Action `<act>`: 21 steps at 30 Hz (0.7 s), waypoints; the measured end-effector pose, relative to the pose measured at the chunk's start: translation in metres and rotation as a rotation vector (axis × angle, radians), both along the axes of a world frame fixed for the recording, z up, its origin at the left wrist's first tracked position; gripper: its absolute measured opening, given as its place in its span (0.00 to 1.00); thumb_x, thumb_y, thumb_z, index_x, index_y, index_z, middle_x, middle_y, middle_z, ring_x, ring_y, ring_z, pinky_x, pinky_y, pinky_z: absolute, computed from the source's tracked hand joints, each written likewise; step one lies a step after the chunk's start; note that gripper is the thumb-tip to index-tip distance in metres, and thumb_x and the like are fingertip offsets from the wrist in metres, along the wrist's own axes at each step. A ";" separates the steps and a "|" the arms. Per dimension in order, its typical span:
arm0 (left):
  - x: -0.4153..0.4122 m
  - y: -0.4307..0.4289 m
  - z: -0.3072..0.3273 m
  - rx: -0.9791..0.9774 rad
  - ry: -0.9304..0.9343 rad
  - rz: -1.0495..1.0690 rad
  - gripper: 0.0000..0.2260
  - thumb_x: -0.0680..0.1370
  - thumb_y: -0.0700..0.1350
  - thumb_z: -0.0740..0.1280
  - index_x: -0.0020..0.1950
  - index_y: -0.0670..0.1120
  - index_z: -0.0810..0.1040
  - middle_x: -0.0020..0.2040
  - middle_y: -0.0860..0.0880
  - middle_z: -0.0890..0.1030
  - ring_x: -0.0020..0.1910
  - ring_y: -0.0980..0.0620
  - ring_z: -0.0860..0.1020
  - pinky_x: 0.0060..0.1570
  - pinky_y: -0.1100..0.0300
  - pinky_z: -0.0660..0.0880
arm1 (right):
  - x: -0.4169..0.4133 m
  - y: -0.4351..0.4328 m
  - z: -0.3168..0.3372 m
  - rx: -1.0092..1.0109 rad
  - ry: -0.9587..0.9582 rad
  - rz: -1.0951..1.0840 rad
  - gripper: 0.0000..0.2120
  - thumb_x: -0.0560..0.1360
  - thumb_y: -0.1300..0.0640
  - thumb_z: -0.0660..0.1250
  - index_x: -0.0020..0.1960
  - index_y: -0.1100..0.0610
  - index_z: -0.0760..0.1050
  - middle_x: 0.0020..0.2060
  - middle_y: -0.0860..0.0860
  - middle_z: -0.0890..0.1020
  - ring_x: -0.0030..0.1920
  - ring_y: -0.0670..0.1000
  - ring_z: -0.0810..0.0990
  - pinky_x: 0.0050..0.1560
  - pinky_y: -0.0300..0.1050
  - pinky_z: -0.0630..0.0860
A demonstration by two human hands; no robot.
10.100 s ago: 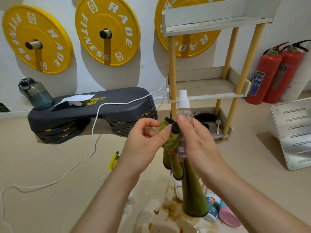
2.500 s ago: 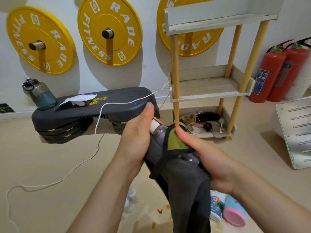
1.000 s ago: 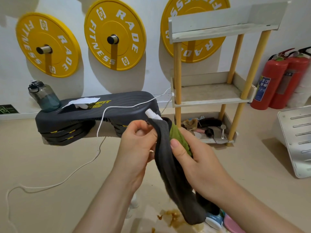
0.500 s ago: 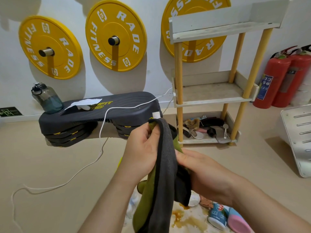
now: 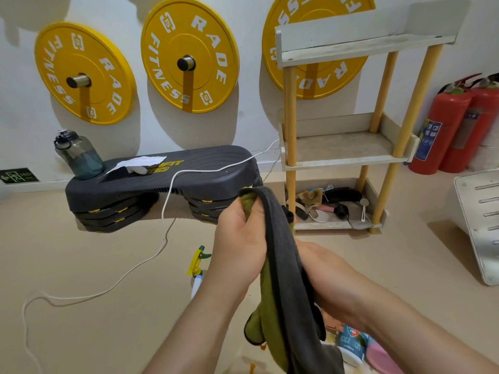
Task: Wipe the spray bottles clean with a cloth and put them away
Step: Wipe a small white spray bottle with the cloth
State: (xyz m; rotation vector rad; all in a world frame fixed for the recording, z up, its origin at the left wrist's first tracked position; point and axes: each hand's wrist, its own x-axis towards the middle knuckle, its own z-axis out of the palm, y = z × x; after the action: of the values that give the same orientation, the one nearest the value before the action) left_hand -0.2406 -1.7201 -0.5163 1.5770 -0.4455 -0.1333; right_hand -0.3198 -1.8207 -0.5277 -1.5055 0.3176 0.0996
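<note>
A grey and green cloth [image 5: 283, 268] hangs between my hands at the centre of the head view. My left hand [image 5: 240, 244] grips its upper end, fingers curled over the green edge. My right hand [image 5: 332, 282] holds the cloth's middle from the right, its fingers hidden behind the fabric. The small clear spray bottle seen earlier is out of sight under the cloth. On the floor to the left lies another spray bottle [image 5: 198, 263] with a yellow and green trigger. A blue-labelled bottle [image 5: 351, 340] and a pink-capped one [image 5: 379, 357] sit below my right wrist.
A wooden shelf rack [image 5: 343, 148] stands behind, with clutter on its bottom level. A dark step platform [image 5: 162, 180] carries a water jug [image 5: 78, 156], and a white cable [image 5: 162, 225] trails from it. Fire extinguishers [image 5: 442, 125] and a white metal panel [image 5: 480, 225] are at the right.
The bottle's white cap showed above the cloth half a second ago; the cloth now covers it. My left hand has closed over the cloth's top and my right hand has slid lower.
</note>
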 end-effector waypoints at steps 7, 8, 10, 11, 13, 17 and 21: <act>0.000 -0.004 0.002 -0.113 0.190 -0.007 0.15 0.84 0.41 0.58 0.47 0.50 0.83 0.50 0.44 0.85 0.52 0.40 0.82 0.59 0.41 0.77 | 0.000 -0.023 0.004 -0.758 -0.528 -0.382 0.11 0.76 0.57 0.67 0.58 0.48 0.78 0.48 0.43 0.78 0.50 0.41 0.76 0.47 0.36 0.74; -0.001 -0.005 0.004 -0.187 0.255 -0.037 0.13 0.84 0.40 0.58 0.51 0.47 0.82 0.52 0.42 0.85 0.54 0.39 0.82 0.60 0.42 0.77 | 0.000 -0.019 0.004 -0.765 -0.541 -0.305 0.11 0.77 0.55 0.65 0.59 0.47 0.78 0.48 0.42 0.79 0.51 0.41 0.77 0.48 0.36 0.75; -0.002 -0.006 0.007 -0.259 0.307 -0.096 0.11 0.84 0.38 0.57 0.57 0.43 0.79 0.54 0.42 0.85 0.55 0.44 0.83 0.60 0.47 0.78 | 0.000 -0.014 0.002 -0.590 -0.431 -0.179 0.13 0.79 0.50 0.61 0.62 0.42 0.76 0.50 0.39 0.79 0.53 0.37 0.77 0.55 0.40 0.77; -0.003 -0.006 0.007 -0.267 0.310 -0.119 0.11 0.84 0.37 0.57 0.60 0.43 0.78 0.56 0.44 0.84 0.57 0.46 0.83 0.60 0.49 0.78 | 0.001 -0.013 0.003 -0.421 -0.366 -0.149 0.12 0.80 0.49 0.60 0.60 0.38 0.76 0.50 0.37 0.80 0.53 0.36 0.77 0.58 0.45 0.77; -0.003 -0.005 0.005 -0.205 0.260 -0.135 0.13 0.83 0.37 0.58 0.66 0.46 0.76 0.61 0.48 0.83 0.61 0.51 0.80 0.64 0.51 0.76 | 0.002 -0.012 0.007 -0.185 -0.308 -0.126 0.13 0.82 0.46 0.58 0.53 0.30 0.78 0.48 0.33 0.81 0.52 0.34 0.78 0.60 0.50 0.78; 0.001 -0.005 -0.009 0.119 0.040 -0.163 0.17 0.84 0.44 0.60 0.72 0.56 0.68 0.68 0.54 0.77 0.67 0.58 0.75 0.70 0.52 0.70 | -0.001 -0.008 0.006 0.050 -0.145 -0.108 0.11 0.81 0.44 0.59 0.58 0.36 0.79 0.47 0.39 0.84 0.52 0.45 0.83 0.57 0.53 0.81; 0.008 0.001 -0.018 0.349 -0.351 -0.089 0.11 0.83 0.43 0.58 0.60 0.46 0.78 0.52 0.49 0.83 0.50 0.57 0.81 0.52 0.56 0.77 | -0.005 -0.015 0.007 0.317 0.003 -0.021 0.12 0.76 0.46 0.66 0.52 0.51 0.84 0.45 0.50 0.85 0.46 0.51 0.84 0.45 0.55 0.83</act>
State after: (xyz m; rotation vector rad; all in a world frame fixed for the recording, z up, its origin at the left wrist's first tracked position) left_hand -0.2322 -1.7195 -0.5348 1.9327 -0.8005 0.0010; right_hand -0.3247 -1.8359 -0.5209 -1.1878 0.3041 0.1293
